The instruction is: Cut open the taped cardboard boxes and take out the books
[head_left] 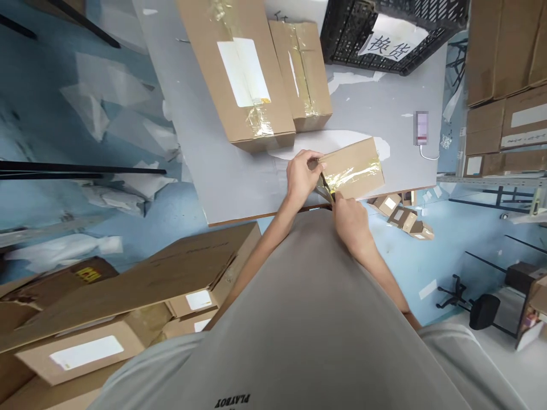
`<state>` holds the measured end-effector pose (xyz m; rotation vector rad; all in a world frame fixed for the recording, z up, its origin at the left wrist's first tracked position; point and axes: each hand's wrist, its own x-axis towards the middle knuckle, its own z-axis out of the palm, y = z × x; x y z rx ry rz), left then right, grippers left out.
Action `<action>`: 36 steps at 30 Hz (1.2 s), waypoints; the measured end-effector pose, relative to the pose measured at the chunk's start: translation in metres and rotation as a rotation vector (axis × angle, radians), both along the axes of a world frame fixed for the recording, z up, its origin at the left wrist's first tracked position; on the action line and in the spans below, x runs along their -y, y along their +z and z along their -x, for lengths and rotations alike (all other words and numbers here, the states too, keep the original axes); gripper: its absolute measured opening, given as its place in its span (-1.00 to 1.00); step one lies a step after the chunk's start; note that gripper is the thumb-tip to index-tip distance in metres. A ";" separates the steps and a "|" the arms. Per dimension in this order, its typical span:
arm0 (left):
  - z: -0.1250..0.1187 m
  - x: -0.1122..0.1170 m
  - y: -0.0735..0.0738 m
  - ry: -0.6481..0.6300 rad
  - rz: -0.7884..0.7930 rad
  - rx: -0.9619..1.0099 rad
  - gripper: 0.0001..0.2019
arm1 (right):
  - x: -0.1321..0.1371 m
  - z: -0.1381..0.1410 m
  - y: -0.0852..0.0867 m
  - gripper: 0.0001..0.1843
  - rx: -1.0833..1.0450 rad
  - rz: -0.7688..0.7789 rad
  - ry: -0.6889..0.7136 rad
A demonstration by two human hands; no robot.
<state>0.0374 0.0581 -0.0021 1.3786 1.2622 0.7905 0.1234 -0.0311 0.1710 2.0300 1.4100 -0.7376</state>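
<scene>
A small cardboard box with shiny clear tape along its middle lies at the table's front edge. My left hand curls its fingers and thumb over the box's left end, gripping it at the edge. Closed around a dark, slim cutter with a bit of yellow, apparently a utility knife, my right hand is at the box's near left corner. The tool lies along the taped left end; its tip is close to my left thumb and partly hidden.
Two taped cardboard boxes, a long one and a smaller one, stand behind on the grey table. A black crate is at the back and a phone with a cable at right. A large open carton holds boxes lower left.
</scene>
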 end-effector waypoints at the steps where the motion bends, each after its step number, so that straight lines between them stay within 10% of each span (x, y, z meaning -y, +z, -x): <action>1: 0.000 0.001 0.000 0.002 0.003 0.002 -0.80 | 0.001 -0.001 0.001 -0.61 0.003 0.006 0.003; 22: -0.008 0.003 -0.015 0.161 0.037 0.041 -0.69 | 0.015 -0.052 0.002 -0.56 -0.204 0.002 0.190; 29: -0.014 0.020 -0.023 0.274 -0.011 0.033 -0.36 | 0.007 -0.173 -0.035 -0.58 -0.223 -0.715 -0.188; 36: -0.035 0.034 -0.034 0.432 -0.067 -0.013 -0.22 | 0.011 -0.215 -0.085 -0.62 -0.534 -0.597 -0.480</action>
